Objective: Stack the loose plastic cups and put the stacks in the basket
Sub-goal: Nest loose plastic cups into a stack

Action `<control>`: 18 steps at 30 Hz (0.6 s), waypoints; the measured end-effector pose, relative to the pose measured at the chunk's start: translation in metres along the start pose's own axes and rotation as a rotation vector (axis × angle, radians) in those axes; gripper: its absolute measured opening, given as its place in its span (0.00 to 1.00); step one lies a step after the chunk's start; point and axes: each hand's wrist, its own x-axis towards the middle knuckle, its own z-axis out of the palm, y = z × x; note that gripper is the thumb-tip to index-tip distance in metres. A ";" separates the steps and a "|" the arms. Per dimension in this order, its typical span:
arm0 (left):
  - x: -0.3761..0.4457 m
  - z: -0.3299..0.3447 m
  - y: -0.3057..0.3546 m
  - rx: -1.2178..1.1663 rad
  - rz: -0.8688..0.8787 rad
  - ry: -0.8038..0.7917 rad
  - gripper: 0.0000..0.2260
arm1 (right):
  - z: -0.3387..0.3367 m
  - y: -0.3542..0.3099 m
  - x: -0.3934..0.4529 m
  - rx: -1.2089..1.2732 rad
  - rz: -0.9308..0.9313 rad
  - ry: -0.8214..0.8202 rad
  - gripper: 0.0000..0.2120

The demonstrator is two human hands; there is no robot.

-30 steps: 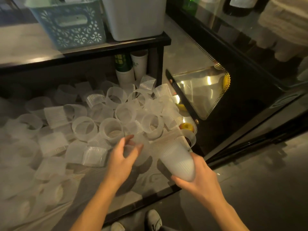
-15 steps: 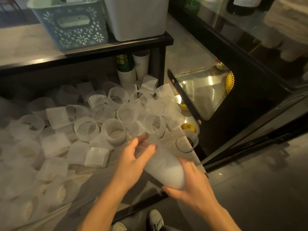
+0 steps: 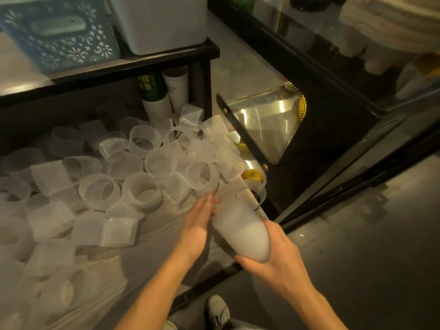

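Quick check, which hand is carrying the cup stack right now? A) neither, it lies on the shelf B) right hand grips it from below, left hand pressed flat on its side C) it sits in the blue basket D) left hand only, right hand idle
B: the right hand curls under the closed end of the cup stack, while the left hand lies with straight fingers against its side.

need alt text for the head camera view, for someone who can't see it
Seen from above, a person's right hand grips a stack of frosted plastic cups while the left hand rests flat against its side. Many loose cups lie scattered on the low shelf beyond, and a blue basket sits on the shelf above.
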 end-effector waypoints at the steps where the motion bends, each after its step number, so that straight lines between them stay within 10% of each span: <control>1: 0.010 0.005 -0.005 0.052 -0.006 0.050 0.21 | -0.003 0.003 -0.002 0.007 0.033 0.024 0.37; 12: 0.080 0.058 -0.025 0.882 0.268 -0.154 0.46 | -0.016 0.032 -0.022 0.035 0.238 0.136 0.37; 18: 0.089 0.073 -0.027 0.788 0.246 -0.011 0.35 | -0.015 0.031 -0.018 0.013 0.256 0.119 0.35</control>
